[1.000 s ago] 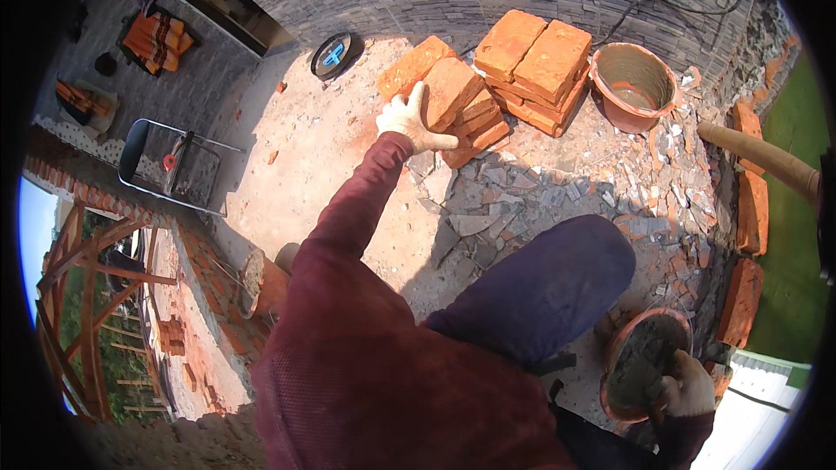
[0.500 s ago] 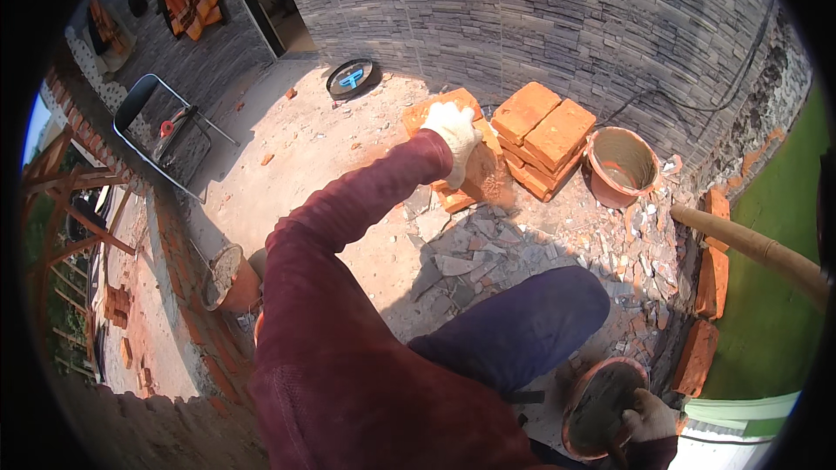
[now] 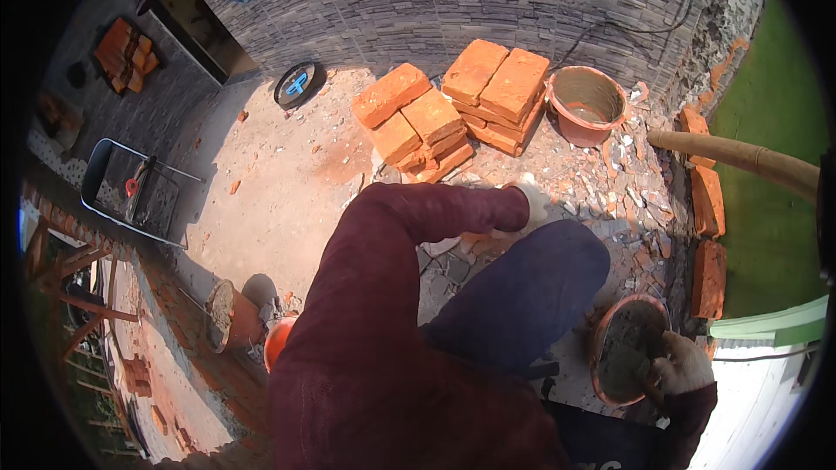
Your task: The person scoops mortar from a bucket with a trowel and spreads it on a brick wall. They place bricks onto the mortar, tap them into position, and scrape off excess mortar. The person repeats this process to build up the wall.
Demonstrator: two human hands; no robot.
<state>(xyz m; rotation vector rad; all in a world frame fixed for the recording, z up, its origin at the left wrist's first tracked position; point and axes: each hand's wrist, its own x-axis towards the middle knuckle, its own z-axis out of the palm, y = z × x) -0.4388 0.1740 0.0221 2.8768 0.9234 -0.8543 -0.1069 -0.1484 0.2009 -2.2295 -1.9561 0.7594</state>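
My left hand (image 3: 533, 202), in a pale glove, is just above my bent knee, its fingers mostly hidden by the maroon sleeve. An orange brick (image 3: 477, 244) shows in part beneath that forearm and seems to be in its grip. At the lower right my gloved right hand (image 3: 684, 365) is closed around the handle of a trowel (image 3: 650, 381), whose blade is down in grey mortar (image 3: 629, 350). The mortar sits in a round orange-brown bucket (image 3: 601, 376). Ahead are two brick stacks, the left one (image 3: 431, 117) and the right one (image 3: 496, 78).
Another bucket (image 3: 588, 104) stands right of the stacks, by the stone-patterned wall (image 3: 453, 0). A wooden pole (image 3: 740, 155) juts in from the right, over bricks (image 3: 708, 200) along the edge. Broken rubble (image 3: 636, 209) covers the ground. A mortar bucket (image 3: 231, 315) and folding chair (image 3: 131, 191) are left.
My left hand has drawn back from the left brick stack toward my knee, seemingly with a brick. My right hand stays at the mortar bucket. The view has shifted.
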